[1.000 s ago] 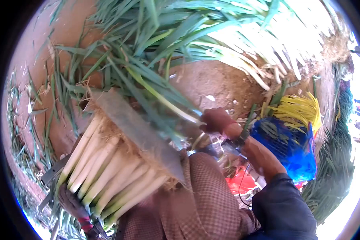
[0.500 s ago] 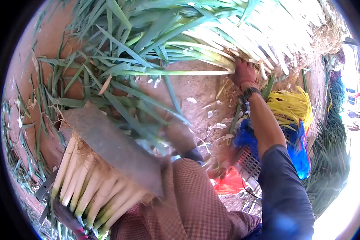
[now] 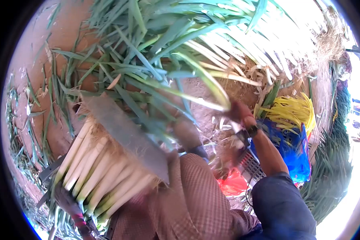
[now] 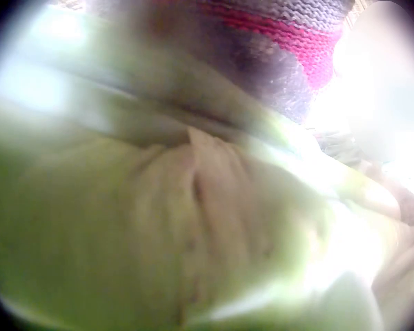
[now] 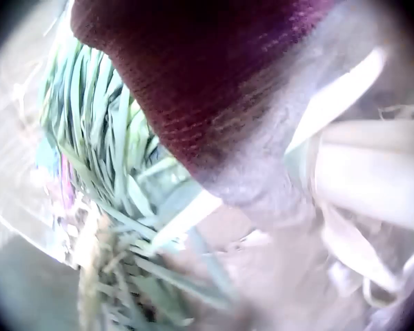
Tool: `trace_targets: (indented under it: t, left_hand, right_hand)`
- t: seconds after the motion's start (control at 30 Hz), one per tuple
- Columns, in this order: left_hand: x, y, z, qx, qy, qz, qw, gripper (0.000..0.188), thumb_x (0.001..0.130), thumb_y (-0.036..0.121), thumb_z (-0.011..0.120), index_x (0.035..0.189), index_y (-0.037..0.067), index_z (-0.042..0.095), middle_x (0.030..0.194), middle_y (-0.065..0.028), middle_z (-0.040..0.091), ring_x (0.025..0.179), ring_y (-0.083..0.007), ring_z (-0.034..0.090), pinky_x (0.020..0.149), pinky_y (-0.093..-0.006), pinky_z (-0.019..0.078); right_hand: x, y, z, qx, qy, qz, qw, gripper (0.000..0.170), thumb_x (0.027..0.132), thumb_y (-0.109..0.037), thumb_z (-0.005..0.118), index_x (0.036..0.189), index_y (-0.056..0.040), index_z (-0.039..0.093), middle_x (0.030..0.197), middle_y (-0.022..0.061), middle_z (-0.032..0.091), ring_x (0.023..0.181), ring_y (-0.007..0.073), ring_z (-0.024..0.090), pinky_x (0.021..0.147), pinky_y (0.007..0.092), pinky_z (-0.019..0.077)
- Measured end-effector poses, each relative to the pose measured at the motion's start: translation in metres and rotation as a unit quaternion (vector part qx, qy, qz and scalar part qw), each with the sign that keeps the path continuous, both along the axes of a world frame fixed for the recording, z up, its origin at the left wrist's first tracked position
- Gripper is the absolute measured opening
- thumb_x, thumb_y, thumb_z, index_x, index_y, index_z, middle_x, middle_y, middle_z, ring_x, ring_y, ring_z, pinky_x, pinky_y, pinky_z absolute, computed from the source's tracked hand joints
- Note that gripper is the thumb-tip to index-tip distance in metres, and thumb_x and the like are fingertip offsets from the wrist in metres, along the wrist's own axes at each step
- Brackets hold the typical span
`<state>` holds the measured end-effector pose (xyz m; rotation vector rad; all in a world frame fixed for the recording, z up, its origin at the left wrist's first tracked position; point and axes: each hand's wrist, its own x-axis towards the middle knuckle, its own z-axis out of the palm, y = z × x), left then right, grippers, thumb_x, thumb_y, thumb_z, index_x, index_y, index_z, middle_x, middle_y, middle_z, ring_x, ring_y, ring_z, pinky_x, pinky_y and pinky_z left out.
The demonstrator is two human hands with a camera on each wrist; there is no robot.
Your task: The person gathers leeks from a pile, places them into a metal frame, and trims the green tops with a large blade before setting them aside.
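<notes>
My right hand [image 3: 239, 112], in a dark red glove, grips the pale lower ends of leeks [image 3: 204, 103]. Their green leaves trail left, blurred by motion. In the right wrist view the glove [image 5: 193, 89] fills the top, beside a thick white stalk [image 5: 372, 169]. Across the lap lies a bundle of leeks [image 3: 104, 168], with their roots up against a grey sheet [image 3: 124, 130]. At the green lower end of that bundle, my gloved left hand [image 3: 68, 200] holds the stalks. The left wrist view is mostly blurred pale green stalks [image 4: 193, 221], with the knitted cuff above.
A large leek pile [image 3: 236, 40] spreads across the top, roots toward the right. On the right, yellow strips [image 3: 292, 114] lie over a blue bag [image 3: 298, 160]. A grey crate [image 3: 256, 170] and a red plastic bag [image 3: 233, 183] sit near the right forearm. Loose leaves [image 3: 68, 80] litter the ground.
My right hand reached out to the pile's edge with a leek in its grip, then drew back toward the body with leeks in hand. The left hand stays on the bundle.
</notes>
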<state>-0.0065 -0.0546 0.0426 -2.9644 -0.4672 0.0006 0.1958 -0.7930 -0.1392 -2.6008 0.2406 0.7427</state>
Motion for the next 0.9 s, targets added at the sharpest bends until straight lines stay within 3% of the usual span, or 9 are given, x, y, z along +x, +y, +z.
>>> trace_targets:
  t: [0.23,0.4,0.47,0.57,0.6,0.63,0.77,0.8,0.9]
  left_hand:
    - [0.004,0.011,0.013,-0.177,0.017,0.048,0.983,0.043,0.107,0.025,0.048,0.143,0.002,0.057,0.144,-0.0153,0.06,0.132,-0.0321,0.054,0.113,-0.0443,0.0375]
    - [0.023,-0.09,0.117,-0.621,-0.168,0.077,0.762,0.046,0.108,0.01,0.049,0.151,-0.005,0.043,0.148,-0.016,0.055,0.133,-0.0246,0.056,0.113,-0.0343,0.0462]
    - [0.02,-0.187,0.168,-0.572,-0.142,-0.06,0.806,0.084,0.104,0.064,0.041,0.153,-0.004,0.039,0.14,-0.0208,0.058,0.127,-0.0301,0.062,0.105,-0.045,0.0561]
    - [0.017,-0.306,0.184,-0.575,-0.027,-0.263,0.774,0.063,0.11,0.047,0.041,0.153,0.001,0.042,0.144,-0.0229,0.057,0.122,-0.0295,0.065,0.103,-0.042,0.0575]
    - [0.04,-0.316,0.161,-0.431,-0.052,-0.525,0.732,0.05,0.11,0.038,0.046,0.143,0.001,0.054,0.147,-0.0208,0.054,0.123,-0.0297,0.065,0.1,-0.0368,0.0587]
    - [0.015,-0.369,0.14,-0.589,-0.045,-0.308,0.746,0.044,0.109,0.036,0.053,0.132,0.0,0.064,0.134,-0.0173,0.063,0.119,-0.0266,0.066,0.092,-0.0318,0.0603]
    - [0.026,-0.487,0.098,-0.871,0.149,0.227,0.408,0.033,0.102,0.038,0.067,0.11,0.006,0.069,0.093,-0.0032,0.067,0.091,-0.0153,0.069,0.075,-0.0304,0.0596]
    - [0.027,-0.497,0.071,-0.916,0.144,0.188,0.324,0.028,0.099,0.037,0.072,0.105,0.01,0.066,0.092,-0.0003,0.067,0.083,-0.0161,0.069,0.073,-0.0326,0.0593]
    - [0.016,-0.506,0.046,-0.922,0.146,0.156,0.322,0.026,0.099,0.029,0.071,0.107,0.004,0.067,0.091,-0.0041,0.069,0.083,-0.0211,0.071,0.076,-0.0368,0.0607]
  right_hand:
    - [-0.037,0.048,0.104,0.226,0.151,0.065,0.96,0.038,0.081,-0.037,0.085,0.087,-0.0005,0.076,0.07,0.0044,0.068,0.063,0.0131,0.06,0.059,0.0349,0.045]
    - [-0.06,0.057,0.184,0.201,0.138,0.06,0.968,0.034,0.084,-0.032,0.085,0.095,-0.0012,0.075,0.074,0.002,0.07,0.064,0.0096,0.062,0.058,0.0302,0.048]
    - [-0.074,0.062,0.224,0.326,0.124,-0.027,0.937,0.041,0.08,-0.037,0.086,0.083,0.0016,0.074,0.068,0.0038,0.066,0.061,0.011,0.059,0.057,0.0338,0.0452]
    - [-0.108,0.067,0.265,0.272,0.095,0.002,0.958,0.047,0.076,-0.039,0.087,0.083,0.0044,0.071,0.067,0.006,0.064,0.062,0.0137,0.059,0.06,0.0352,0.0479]
    - [-0.119,0.067,0.273,0.21,0.051,0.039,0.976,0.05,0.074,-0.04,0.088,0.084,0.0055,0.07,0.068,0.0071,0.064,0.063,0.0148,0.06,0.061,0.0356,0.0488]
    - [-0.128,0.068,0.285,0.167,0.04,0.065,0.983,0.052,0.074,-0.039,0.086,0.09,0.0067,0.067,0.073,0.0147,0.068,0.066,0.0228,0.066,0.064,0.0402,0.0523]
    - [-0.191,0.077,0.323,0.138,-0.067,0.127,0.98,0.048,0.079,-0.034,0.079,0.099,0.0065,0.062,0.083,0.0259,0.07,0.082,0.0434,0.072,0.072,0.0486,0.0566]
    - [-0.208,0.086,0.338,0.073,-0.058,0.132,0.987,0.048,0.081,-0.031,0.077,0.105,0.0057,0.058,0.084,0.025,0.071,0.085,0.0457,0.072,0.073,0.0497,0.0578]
    - [-0.248,0.093,0.356,0.023,-0.051,0.167,0.984,0.053,0.085,-0.029,0.076,0.121,0.002,0.053,0.092,0.0244,0.072,0.083,0.0446,0.072,0.07,0.0513,0.0582]
